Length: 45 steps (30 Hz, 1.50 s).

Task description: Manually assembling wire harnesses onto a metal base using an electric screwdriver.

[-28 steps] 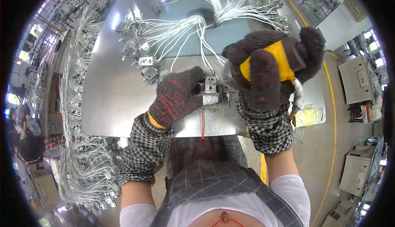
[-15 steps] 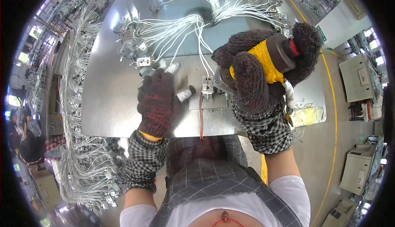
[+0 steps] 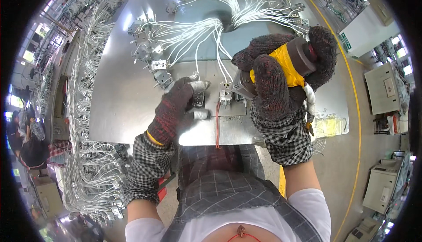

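In the head view, we have our left hand (image 3: 173,106), in a dark knitted glove flecked with red and white-taped at the tips, at the middle of a shiny silver metal table (image 3: 118,106). Its fingers curl about a small dark metal block (image 3: 198,98) below a thin white wire, with a taped fingertip at the block's upper end and the thumb near its lower end; blur keeps us from telling whether they clamp it. Our right hand (image 3: 281,79), in a matching glove, has its fingers wrapped and clamped on a dark grey power tool (image 3: 303,57) banded with yellow tape. The tool's grey front end lies just beside a small silver rectangular connector (image 3: 225,92), which stands between our two hands with white wires running into its top. A thin red cord (image 3: 217,130) runs from beside that connector to the near table edge. Beyond, a bundle of glossy white wires (image 3: 198,26) fans out leftward to a cluster of silver metal blocks (image 3: 160,73) and rightward to more blocks. A pale yellow sheet (image 3: 332,124) lies by the table's right corner, and wired parts (image 3: 83,176) hang densely on our left.
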Available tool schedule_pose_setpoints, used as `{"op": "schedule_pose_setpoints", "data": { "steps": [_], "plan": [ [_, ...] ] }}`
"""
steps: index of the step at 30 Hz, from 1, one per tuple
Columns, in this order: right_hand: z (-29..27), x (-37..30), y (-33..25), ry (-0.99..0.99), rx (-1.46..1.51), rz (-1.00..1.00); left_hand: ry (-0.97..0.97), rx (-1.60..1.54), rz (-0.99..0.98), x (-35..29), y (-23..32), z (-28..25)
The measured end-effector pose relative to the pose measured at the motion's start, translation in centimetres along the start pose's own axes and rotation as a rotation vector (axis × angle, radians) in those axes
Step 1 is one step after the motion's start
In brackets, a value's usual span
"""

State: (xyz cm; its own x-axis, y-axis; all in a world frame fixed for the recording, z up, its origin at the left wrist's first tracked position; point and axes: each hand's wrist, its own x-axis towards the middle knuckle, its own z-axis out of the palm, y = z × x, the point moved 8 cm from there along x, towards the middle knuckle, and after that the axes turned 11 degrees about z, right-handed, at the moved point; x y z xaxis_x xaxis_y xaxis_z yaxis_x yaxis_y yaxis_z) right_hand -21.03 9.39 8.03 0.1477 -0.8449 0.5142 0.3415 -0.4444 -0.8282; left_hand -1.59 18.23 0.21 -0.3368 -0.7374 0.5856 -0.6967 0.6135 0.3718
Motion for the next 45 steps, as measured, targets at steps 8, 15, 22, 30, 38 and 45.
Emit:
{"op": "schedule_pose_setpoints", "data": {
  "steps": [8, 15, 22, 30, 38, 45],
  "plan": [
    [0.2, -0.1, -1.5, -0.036, -0.118, -0.131, 0.099, -0.056, -0.177, -0.5, -1.4, -1.1],
    [0.0, 0.2, -0.1, 0.036, 0.03, 0.154, -0.112, -0.225, -0.137, 0.7, -0.7, 2.1],
    [-2.7, 1.9, -1.0, -0.045, 0.418, 0.027, 0.006, -0.151, -0.089, 1.3, -0.4, 1.4],
    [-2.7, 2.0, -3.6, 0.062, 0.183, -0.209, -0.066, -0.452, -0.283, 5.6, 1.1, 3.4],
    [-2.1, 2.5, -2.6, 0.002, 0.18, -0.034, -0.154, -0.326, -0.391, 3.9, -0.6, 1.8],
    [0.2, -0.2, -2.2, 0.155, 0.023, 0.012, -0.246, -0.129, -0.33, 4.2, 0.1, 2.6]
  ]
}}
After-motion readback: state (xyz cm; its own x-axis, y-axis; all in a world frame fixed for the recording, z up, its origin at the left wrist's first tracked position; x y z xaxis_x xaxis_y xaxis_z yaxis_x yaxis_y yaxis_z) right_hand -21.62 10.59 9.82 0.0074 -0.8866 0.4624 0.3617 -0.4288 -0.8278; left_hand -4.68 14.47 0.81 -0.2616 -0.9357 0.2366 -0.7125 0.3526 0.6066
